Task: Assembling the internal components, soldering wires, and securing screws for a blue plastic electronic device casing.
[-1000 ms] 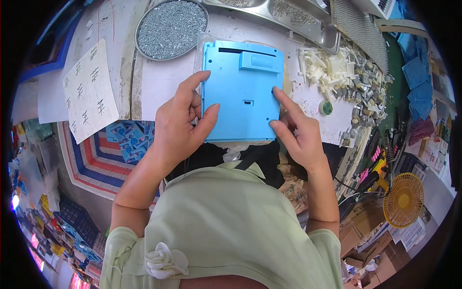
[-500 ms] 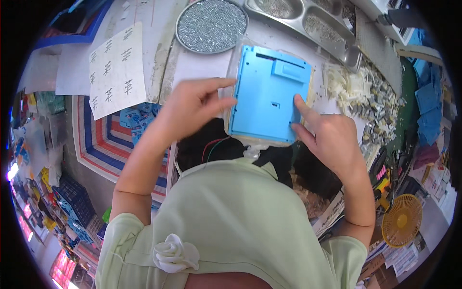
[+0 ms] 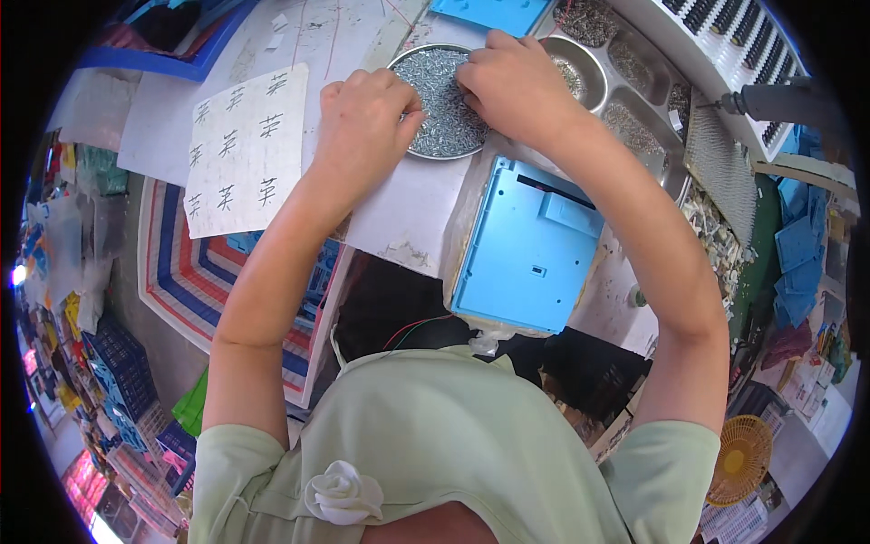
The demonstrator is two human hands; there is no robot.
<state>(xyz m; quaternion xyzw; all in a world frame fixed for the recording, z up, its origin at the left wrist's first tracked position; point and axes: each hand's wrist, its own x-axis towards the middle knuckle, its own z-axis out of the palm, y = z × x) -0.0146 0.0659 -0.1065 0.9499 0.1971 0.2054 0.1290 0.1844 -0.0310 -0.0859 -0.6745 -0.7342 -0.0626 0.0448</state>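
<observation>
A round metal dish [image 3: 441, 136] full of small silvery screw-like pieces stands on the table ahead of me. At its left rim is my left hand [image 3: 367, 122], fingers curled and thumb pressed in; whatever it pinches is hidden. From the right, my right hand [image 3: 518, 86] reaches across the dish's edge, its bent fingertips among the small pieces and what they hold out of sight. Nearer to me lies a flat light-blue plastic casing [image 3: 517, 263], with a raised block, a slot and small holes. It rests on a pale, film-covered support, and neither hand touches it.
A steel tray [image 3: 666, 172] with compartments of small metal parts stands right of the dish. Beyond it are a white rack [image 3: 725, 36] and a grey power-tool-like object [image 3: 770, 102]. Handwritten paper [image 3: 245, 154] lies left; another blue piece [image 3: 494, 13] lies at the far edge.
Both hands have left the blue casing and moved forward to the dish, their fingers now curled. The view has shifted, and the casing appears lower in it.
</observation>
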